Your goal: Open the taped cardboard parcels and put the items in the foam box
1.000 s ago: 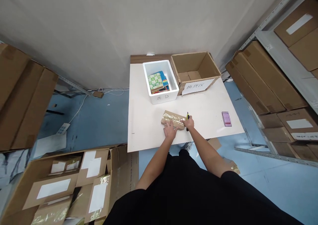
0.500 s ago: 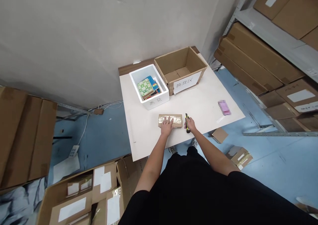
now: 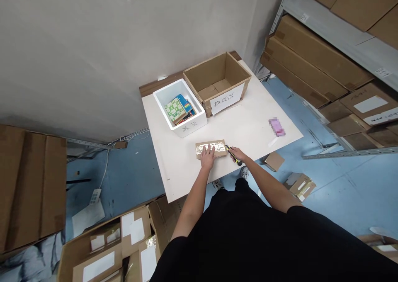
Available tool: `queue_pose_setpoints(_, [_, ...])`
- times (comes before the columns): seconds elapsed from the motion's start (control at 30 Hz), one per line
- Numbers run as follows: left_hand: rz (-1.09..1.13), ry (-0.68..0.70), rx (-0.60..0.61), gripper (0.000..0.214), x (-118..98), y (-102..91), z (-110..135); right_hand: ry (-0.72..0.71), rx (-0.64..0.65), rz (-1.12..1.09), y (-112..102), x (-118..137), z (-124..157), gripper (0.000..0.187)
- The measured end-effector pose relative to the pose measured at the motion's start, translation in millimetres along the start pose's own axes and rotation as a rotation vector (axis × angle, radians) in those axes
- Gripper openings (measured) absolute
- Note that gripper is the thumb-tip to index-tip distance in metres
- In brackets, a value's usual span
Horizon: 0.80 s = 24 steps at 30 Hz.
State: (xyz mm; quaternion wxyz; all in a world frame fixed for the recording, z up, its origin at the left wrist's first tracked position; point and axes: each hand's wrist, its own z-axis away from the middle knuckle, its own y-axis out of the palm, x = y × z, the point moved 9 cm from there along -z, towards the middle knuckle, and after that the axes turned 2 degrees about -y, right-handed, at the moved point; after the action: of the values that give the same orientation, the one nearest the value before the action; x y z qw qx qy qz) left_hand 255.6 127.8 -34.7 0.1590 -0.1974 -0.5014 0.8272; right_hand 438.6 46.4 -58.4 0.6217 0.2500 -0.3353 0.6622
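A small taped cardboard parcel (image 3: 214, 147) lies flat near the front edge of the white table (image 3: 248, 128). My left hand (image 3: 207, 158) rests on it with fingers spread flat. My right hand (image 3: 240, 154) is closed round a yellow and black box cutter (image 3: 232, 154), whose tip points at the parcel's right end.
A white foam box (image 3: 164, 95) with colourful books and an open brown carton (image 3: 231, 68) with a paper label stand at the table's back. A pink item (image 3: 276, 127) lies to the right. Shelves of cartons fill the right side; boxes lie on the floor at left and below.
The view has swung, shifting the table up and left. My right hand has turned the cutter from upright to slanting towards the parcel's right end. My left hand stays on the parcel.
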Motion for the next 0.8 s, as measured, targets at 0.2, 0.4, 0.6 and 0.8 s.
queue_pose_setpoints(0.2, [0.013, 0.019, -0.028, 0.069, 4, -0.2, -1, 0.013, 0.150, -0.025, -8, -21, 13, 0.042])
queue_pose_setpoints(0.4, [0.020, -0.066, -0.077, 0.066, -11, 0.5, -4, 0.006, -0.100, -0.130, -23, -41, 14, 0.041])
queue_pose_setpoints(0.6, [0.063, -0.138, -0.112, 0.069, -21, -4.0, 3, 0.143, -0.482, -0.048, -7, -27, -8, 0.049])
queue_pose_setpoints(0.8, [0.067, -0.126, -0.073, 0.060, 36, -25.3, 6, 0.131, -0.537, 0.166, -24, 2, -37, 0.057])
